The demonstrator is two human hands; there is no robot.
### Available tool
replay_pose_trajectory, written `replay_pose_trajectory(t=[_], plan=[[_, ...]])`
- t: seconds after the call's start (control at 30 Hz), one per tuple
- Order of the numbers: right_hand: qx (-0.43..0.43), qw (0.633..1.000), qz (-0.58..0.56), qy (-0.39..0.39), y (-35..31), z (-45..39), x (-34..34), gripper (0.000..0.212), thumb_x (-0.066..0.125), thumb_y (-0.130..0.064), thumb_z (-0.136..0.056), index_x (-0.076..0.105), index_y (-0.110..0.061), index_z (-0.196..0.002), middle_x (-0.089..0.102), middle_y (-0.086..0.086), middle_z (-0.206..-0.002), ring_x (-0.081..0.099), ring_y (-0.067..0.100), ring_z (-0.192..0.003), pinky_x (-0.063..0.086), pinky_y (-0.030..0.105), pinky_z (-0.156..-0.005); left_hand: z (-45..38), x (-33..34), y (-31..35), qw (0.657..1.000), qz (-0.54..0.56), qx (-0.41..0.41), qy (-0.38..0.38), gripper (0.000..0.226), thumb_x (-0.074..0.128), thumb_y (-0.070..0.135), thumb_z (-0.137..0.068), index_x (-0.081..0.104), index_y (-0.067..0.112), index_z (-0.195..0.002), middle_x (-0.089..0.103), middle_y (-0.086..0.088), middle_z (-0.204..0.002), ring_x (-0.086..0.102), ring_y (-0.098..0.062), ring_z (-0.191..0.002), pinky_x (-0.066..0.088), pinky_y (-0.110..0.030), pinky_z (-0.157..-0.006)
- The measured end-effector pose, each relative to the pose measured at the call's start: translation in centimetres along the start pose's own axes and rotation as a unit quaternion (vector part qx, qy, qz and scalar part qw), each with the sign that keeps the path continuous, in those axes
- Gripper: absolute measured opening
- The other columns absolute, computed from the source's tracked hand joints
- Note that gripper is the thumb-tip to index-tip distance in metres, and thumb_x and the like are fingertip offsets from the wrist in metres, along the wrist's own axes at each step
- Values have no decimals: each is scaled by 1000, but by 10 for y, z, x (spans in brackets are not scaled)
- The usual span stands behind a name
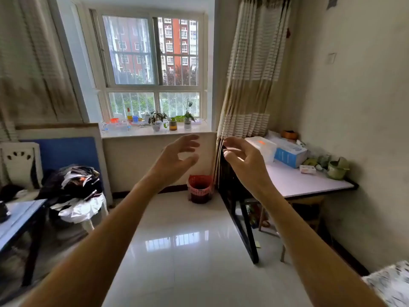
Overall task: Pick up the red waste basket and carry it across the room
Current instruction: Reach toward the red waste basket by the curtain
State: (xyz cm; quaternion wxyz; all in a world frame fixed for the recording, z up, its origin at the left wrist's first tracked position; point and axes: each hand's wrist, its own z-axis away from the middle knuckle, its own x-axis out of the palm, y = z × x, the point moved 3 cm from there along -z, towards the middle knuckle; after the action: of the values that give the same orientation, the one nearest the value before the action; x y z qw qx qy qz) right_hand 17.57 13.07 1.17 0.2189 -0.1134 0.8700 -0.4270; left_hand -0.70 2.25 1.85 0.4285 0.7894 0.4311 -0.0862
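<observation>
1. The red plastic mesh waste basket stands on the glossy white tiled floor at frame centre, below the window sill.
2. The left hand and right hand hover mid-frame above it, fingers spread, grasping nothing.
3. The white worktop with black legs stands just right of the basket.

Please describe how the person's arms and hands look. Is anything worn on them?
Both arms are bare as far as the view shows, with no sleeves visible. The left hand and right hand wear no gloves. No watch, bracelet or ring shows.
</observation>
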Motion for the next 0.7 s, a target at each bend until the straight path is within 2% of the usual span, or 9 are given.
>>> replay_pose_trajectory(t=[0.13,0.3,0.4,0.5,0.7], plan=[[28,999,-7,-14,32,-20,23,38,62,-19,-93,64,-24,-131,65,-25,-112,63,-20,-97,48,1,-78,-12,7,-39,999,-5,-31,-11,49,67,17,-90,53,24,-136,65,11,-118,62,3,-109,51,-12,-80],[48,999,-4,-10,84,-58,58,39,61,-19,-94,63,-22,-133,69,-13,-120,66,-2,-108,50,10,-87,-40,18,-110,999,1,-46,-18,47,66,14,-91,53,21,-136,65,7,-120,62,-1,-110,51,-11,-81],[56,998,9,-7,114,-92,86,38,60,-19,-96,62,-21,-134,67,-12,-120,66,5,-111,52,7,-83,-65,21,-162,998,7,-55,-30,46,65,13,-93,53,19,-137,64,5,-121,62,-3,-110,51,-12,-84],[68,998,10,-7,138,-126,110,39,60,-19,-95,62,-21,-134,66,-15,-116,65,1,-106,49,-1,-77,-90,21,-203,997,12,-66,-38,46,64,13,-93,53,19,-137,64,7,-120,61,-1,-110,51,-13,-86],[85,996,8,-8,193,-196,150,39,61,-24,-93,63,-25,-132,68,-21,-113,67,-4,-106,50,1,-77,-152,26,-279,996,29,-76,-49,46,64,15,-93,53,21,-137,65,11,-118,61,3,-110,50,-11,-85]])
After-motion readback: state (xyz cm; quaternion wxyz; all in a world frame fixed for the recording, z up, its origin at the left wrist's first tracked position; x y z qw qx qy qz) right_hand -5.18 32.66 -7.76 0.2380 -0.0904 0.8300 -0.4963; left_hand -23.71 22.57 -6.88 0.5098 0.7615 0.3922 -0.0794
